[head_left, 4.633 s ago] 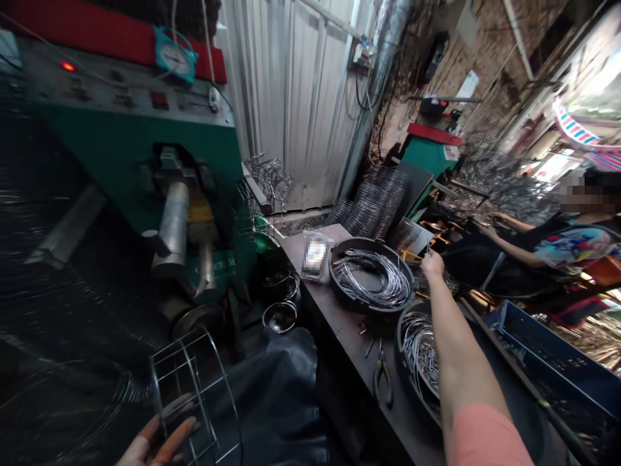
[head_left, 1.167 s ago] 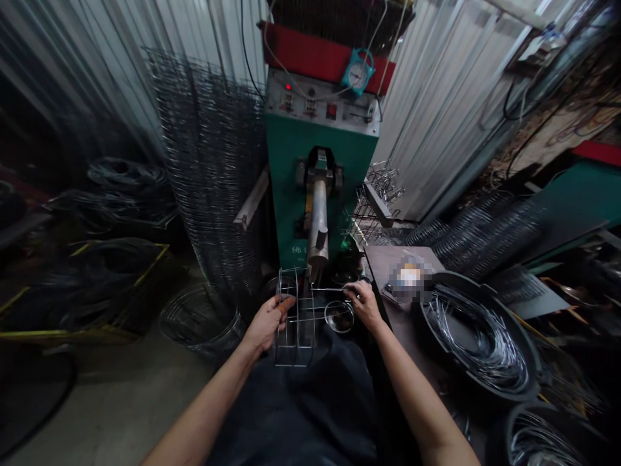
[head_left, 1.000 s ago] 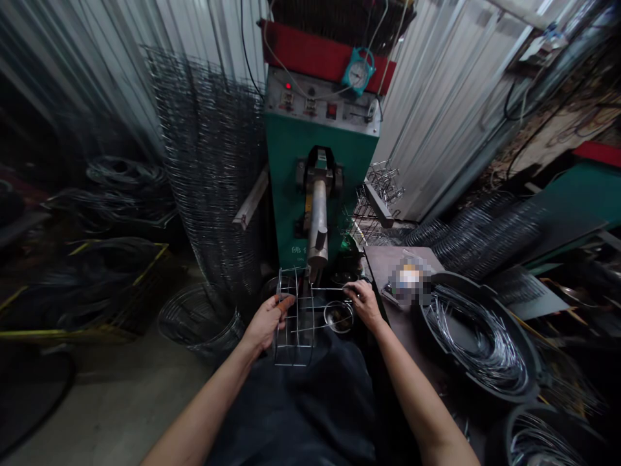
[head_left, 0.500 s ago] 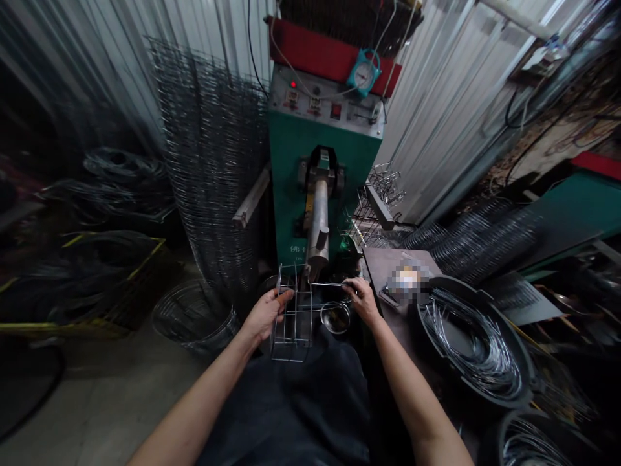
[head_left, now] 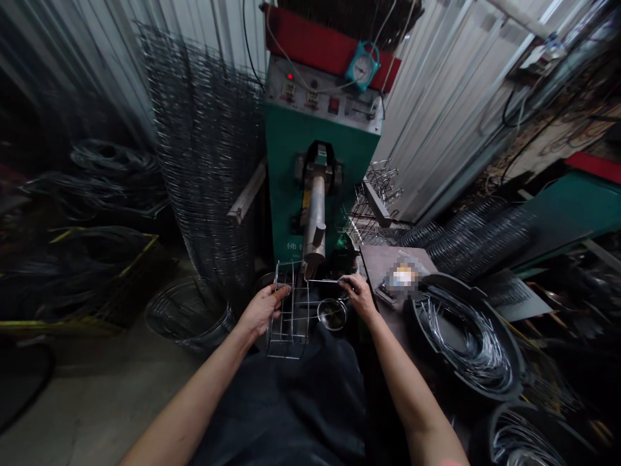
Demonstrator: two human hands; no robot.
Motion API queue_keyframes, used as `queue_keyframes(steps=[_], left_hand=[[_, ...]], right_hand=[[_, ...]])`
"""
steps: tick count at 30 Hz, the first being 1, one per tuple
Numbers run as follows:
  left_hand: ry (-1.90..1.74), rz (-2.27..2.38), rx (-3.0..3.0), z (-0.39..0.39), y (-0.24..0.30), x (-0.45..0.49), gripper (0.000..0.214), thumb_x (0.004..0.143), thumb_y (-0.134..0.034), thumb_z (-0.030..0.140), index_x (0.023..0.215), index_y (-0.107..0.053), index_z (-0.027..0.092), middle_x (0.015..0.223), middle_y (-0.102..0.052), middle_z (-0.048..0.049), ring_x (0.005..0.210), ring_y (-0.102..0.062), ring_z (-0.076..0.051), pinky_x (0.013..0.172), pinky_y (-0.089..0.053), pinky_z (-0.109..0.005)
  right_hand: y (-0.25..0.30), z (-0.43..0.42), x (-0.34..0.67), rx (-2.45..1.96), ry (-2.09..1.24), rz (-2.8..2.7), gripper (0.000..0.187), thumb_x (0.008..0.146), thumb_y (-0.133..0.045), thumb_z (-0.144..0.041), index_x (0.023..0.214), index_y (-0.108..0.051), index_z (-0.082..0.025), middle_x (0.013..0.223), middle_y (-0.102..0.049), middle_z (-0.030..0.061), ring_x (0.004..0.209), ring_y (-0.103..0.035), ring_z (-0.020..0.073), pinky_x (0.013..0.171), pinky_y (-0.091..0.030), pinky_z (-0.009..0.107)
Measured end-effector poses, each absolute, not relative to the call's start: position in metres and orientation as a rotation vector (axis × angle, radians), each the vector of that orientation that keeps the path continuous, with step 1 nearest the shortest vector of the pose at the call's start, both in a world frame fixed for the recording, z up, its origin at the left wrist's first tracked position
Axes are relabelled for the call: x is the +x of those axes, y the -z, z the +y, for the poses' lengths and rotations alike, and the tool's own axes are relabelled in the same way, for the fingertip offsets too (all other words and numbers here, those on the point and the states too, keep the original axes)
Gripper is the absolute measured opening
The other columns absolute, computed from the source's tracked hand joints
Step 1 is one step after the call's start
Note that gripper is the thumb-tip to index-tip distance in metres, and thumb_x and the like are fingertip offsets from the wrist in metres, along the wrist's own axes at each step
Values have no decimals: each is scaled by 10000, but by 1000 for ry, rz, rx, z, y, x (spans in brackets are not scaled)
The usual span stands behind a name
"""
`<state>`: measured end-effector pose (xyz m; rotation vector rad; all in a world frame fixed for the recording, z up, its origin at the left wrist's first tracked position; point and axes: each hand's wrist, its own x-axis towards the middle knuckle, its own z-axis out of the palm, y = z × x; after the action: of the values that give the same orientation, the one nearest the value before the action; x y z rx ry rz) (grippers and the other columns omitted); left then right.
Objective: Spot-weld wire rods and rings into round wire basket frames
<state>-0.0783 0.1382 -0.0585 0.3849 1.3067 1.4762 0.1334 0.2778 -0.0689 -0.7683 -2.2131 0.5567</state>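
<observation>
My left hand (head_left: 264,308) is closed on a small wire rack (head_left: 292,333) of bent metal rods, held above my lap. To its right, my right hand (head_left: 358,292) pinches one end of a thin metal rod (head_left: 324,281). The rod's other end meets the rack's upper right side, just below the metal arm (head_left: 316,217) of a green machine (head_left: 286,142). Whether the rod is joined to the rack I cannot tell. A round metal cup (head_left: 332,315) sits under the rod, between my hands.
Nested wire baskets (head_left: 198,149) form a tall stack left of the machine. At the right, a black round tub (head_left: 509,382) holds many bent wires beside a small table (head_left: 376,255). A yellow-edged crate (head_left: 145,249) is on the left. A blue dial gauge (head_left: 361,70) hangs on the machine.
The whole view has shifted slightly, with the scene sitting a little further left and up. Both hands keep the same grips on the rack and the rod.
</observation>
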Motion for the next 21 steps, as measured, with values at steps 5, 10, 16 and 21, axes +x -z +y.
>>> queue_keyframes(steps=[5,10,16,21], left_hand=[[-1473,1294,366,140,58,-79,418,468,-776,383,748,-571,149,649,-519,26,414,-285,-20,355,-172,-170],[-1462,1307,382,142,57,-78,356,503,-761,377,701,-567,153,558,-468,44,398,-288,-31,350,-161,-178],[-1497,1315,371,141,51,-77,363,474,-771,353,685,-549,156,564,-453,54,383,-240,-16,347,-123,-172],[-1552,1311,369,138,52,-73,424,428,-783,375,710,-557,153,603,-469,48,408,-264,-17,348,-151,-163]], right_hand=[[72,279,131,-787,-560,-2203,176,862,-492,-324,818,-625,-216,774,-624,31,778,-546,174,756,-392,317],[72,281,136,-763,-585,-2190,175,847,-512,-327,840,-653,-223,795,-630,38,797,-559,177,746,-440,312],[85,284,194,-847,-478,-2071,258,872,-452,-310,1038,-636,-238,952,-629,66,879,-590,191,786,-468,331],[117,261,232,-970,-483,-2117,286,845,-494,-372,1002,-665,-204,816,-610,65,761,-581,184,695,-474,311]])
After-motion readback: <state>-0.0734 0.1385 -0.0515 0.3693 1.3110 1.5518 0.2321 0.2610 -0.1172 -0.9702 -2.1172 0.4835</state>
